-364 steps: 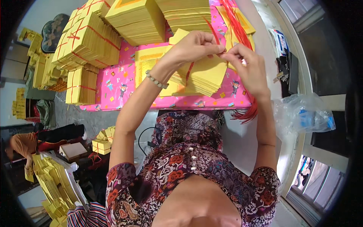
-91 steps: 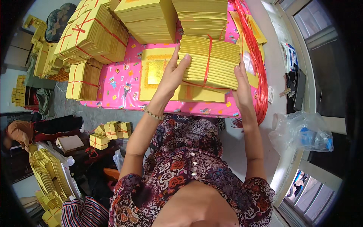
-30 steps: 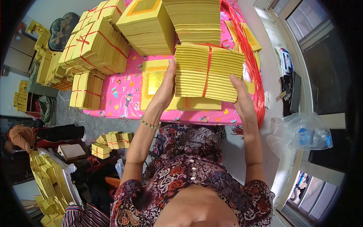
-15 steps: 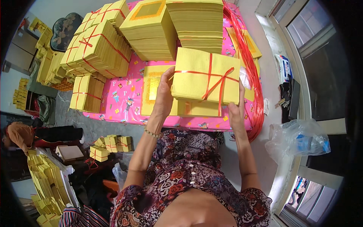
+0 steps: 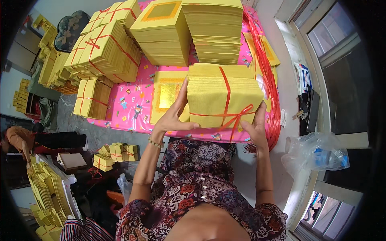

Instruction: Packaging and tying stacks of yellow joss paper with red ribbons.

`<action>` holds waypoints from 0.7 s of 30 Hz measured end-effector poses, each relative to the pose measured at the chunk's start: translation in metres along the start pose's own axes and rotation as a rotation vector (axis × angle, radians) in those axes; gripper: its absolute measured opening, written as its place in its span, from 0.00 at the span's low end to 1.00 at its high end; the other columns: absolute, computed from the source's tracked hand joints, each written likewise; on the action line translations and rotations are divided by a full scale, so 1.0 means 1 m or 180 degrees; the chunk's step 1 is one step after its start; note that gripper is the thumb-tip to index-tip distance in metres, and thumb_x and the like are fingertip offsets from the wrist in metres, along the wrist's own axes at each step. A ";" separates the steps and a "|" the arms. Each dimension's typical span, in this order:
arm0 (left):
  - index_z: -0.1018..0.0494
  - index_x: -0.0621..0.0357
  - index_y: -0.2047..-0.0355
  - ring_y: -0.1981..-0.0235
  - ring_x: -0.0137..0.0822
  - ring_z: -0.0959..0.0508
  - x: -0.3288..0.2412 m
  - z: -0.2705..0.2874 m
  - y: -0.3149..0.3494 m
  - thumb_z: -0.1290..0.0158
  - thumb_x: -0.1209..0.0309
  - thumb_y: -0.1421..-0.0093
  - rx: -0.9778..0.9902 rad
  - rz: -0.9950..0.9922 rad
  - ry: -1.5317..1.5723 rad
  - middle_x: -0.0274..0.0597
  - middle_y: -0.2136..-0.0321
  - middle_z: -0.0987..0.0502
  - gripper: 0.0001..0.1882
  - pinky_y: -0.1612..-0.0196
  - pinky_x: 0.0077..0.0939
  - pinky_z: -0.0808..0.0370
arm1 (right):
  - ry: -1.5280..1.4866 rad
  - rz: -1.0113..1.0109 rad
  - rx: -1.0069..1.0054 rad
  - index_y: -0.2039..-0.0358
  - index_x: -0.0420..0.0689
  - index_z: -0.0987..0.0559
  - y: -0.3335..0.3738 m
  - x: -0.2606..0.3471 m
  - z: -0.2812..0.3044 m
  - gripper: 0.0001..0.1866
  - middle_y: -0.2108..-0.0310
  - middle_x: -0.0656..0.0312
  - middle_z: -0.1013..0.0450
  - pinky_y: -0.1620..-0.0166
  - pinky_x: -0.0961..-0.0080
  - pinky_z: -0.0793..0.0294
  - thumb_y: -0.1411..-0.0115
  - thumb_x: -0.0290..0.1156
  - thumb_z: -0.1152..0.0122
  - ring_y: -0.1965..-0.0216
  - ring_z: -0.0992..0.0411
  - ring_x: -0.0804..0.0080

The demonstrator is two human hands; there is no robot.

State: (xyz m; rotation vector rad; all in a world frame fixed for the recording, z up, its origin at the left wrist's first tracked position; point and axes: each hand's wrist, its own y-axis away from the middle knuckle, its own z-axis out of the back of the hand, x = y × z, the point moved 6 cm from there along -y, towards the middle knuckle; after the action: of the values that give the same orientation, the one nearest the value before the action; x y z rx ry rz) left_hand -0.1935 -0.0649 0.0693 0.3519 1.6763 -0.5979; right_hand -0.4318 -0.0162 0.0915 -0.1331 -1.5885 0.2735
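Observation:
Between my two hands is a thick bundle of yellow paper (image 5: 209, 101), tied crosswise with red ribbon (image 5: 228, 86) and knotted in a bow near its front right. My left hand (image 5: 176, 117) grips its left end, thumb along the lower front edge. On the opposite end my right hand (image 5: 257, 127) has its thumb near the bow and fingers round the side. The bundle tilts so that its layered far side shows. Just left of it, a yellow sheet with a gold square (image 5: 169, 95) lies on the pink patterned tablecloth (image 5: 130, 104).
Tall loose stacks of yellow paper (image 5: 215, 36) stand behind the bundle. Tied bundles (image 5: 106, 52) are piled at the table's left. Long red ribbons (image 5: 271, 84) hang over its right edge. A co-worker (image 5: 22, 140) is at far left by more paper; a plastic bag (image 5: 317, 154) lies right.
The bundle has come lower and nearer me, tipping so its layered far side shows. My left hand has shifted down to its front left corner, thumb now across the front.

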 end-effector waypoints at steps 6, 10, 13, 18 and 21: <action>0.75 0.55 0.34 0.33 0.39 0.54 0.006 0.003 0.002 0.31 0.69 0.62 -0.0050 -0.0651 -0.1806 0.47 0.32 0.62 0.69 0.34 0.33 0.56 | -0.0146 -0.0094 0.0064 0.34 0.41 0.60 0.008 -0.040 -0.002 0.45 0.35 0.54 0.56 0.34 0.69 0.54 0.49 0.10 0.51 0.34 0.54 0.66; 0.72 0.55 0.33 0.31 0.45 0.66 0.021 -0.001 0.010 0.29 0.57 0.66 -0.0403 -0.0448 -0.1203 0.53 0.32 0.70 0.72 0.33 0.37 0.60 | 0.0470 -0.0105 0.0098 0.34 0.39 0.59 0.016 -0.047 -0.002 0.45 0.33 0.52 0.62 0.34 0.68 0.53 0.48 0.13 0.48 0.33 0.56 0.64; 0.74 0.57 0.34 0.31 0.46 0.66 0.022 -0.006 0.005 0.29 0.54 0.66 -0.0557 -0.0417 -0.0920 0.56 0.33 0.71 0.74 0.33 0.38 0.60 | 0.0751 -0.0069 0.0134 0.34 0.37 0.59 0.018 -0.047 -0.002 0.45 0.32 0.52 0.63 0.34 0.68 0.53 0.49 0.15 0.46 0.32 0.57 0.64; 0.82 0.62 0.37 0.32 0.47 0.64 0.009 -0.007 0.003 0.28 0.54 0.67 -0.0565 -0.0365 -0.1355 0.57 0.34 0.74 0.78 0.33 0.37 0.58 | 0.0574 0.0186 0.0111 0.35 0.35 0.57 0.009 -0.021 -0.013 0.49 0.33 0.51 0.59 0.35 0.67 0.52 0.50 0.24 0.37 0.33 0.55 0.62; 0.83 0.61 0.37 0.32 0.46 0.64 0.002 -0.018 0.000 0.29 0.54 0.65 -0.0757 -0.0576 -0.0909 0.57 0.34 0.76 0.77 0.33 0.37 0.56 | 0.0920 0.0298 0.0117 0.34 0.36 0.58 0.004 -0.018 -0.014 0.48 0.34 0.51 0.55 0.35 0.68 0.52 0.48 0.25 0.37 0.34 0.53 0.63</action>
State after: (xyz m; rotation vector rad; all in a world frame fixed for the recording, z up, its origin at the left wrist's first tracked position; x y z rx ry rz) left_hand -0.2083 -0.0552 0.0692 -0.0564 1.4907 -0.5460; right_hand -0.4170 -0.0156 0.0732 -0.2093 -1.2917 0.3404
